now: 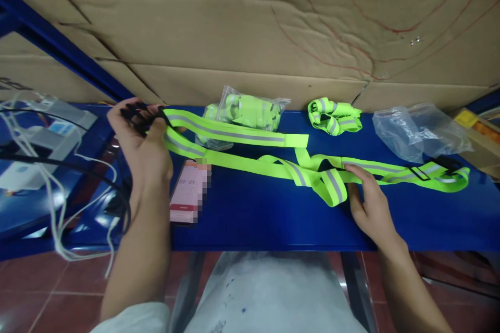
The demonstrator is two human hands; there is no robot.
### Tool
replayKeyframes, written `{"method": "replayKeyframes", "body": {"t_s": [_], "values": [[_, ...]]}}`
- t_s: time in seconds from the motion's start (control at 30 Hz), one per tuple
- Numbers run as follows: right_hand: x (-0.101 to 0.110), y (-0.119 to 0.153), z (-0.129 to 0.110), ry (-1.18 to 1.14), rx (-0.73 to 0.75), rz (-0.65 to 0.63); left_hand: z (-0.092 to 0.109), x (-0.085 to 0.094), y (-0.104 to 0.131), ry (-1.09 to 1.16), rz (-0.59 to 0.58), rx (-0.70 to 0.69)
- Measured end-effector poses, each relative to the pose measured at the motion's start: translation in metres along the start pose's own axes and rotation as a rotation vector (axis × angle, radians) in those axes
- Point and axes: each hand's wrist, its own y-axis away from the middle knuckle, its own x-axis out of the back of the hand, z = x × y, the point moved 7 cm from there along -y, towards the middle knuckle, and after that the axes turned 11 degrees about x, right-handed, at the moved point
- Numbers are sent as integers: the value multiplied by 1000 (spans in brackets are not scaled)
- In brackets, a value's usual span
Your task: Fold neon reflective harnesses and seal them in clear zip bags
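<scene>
A neon-yellow strap harness (242, 164) with grey reflective stripes stretches across the blue table. At its left end my left hand (146, 140) is closed around the strap and some black parts, with two bands running out to the right. My right hand (369, 200) touches the strap near a loop right of the middle; its fingers are curled at the band and its thumb is partly beneath. Further right the harness ends in a loop with a black slider and a dark buckle (449, 165).
Behind the harness are bagged yellow straps (253, 112), a folded strap bundle (335, 116) and clear plastic bags (422, 130). A phone (185, 192) lies near my left forearm. White cables (54, 218) tangle at the left. Cardboard (234, 26) stands along the back.
</scene>
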Motion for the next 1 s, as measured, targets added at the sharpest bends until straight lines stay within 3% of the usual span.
{"method": "replayKeyframes", "body": {"t_s": [0.07, 0.13, 0.2, 0.27, 0.43, 0.57, 0.7, 0.8, 1.0], "values": [[-4, -3, -1, 21, 73, -81, 20, -17, 22, -188, -89, -211], [-10, -7, -1, 33, 136, -201, 30, -46, 46, -422, -330, -346], [-14, -11, 2, 8, 145, -274, 34, -68, 67, -542, -570, -433], [-14, -16, 3, -17, 144, -272, 33, -79, 79, -572, -713, -444], [-13, -27, -7, -10, 216, -262, 9, -95, 100, -713, -968, -372], [-25, -35, -8, -38, 292, -354, -19, -120, 142, -974, -1226, -496], [-31, -51, 1, -139, 292, -361, -33, -146, 165, -1198, -1241, -682], [-31, -65, 15, -210, 178, -305, -32, -156, 170, -1241, -1249, -773], [-30, -79, 49, -235, -83, -144, -17, -141, 173, -1206, -1195, -856]]}}
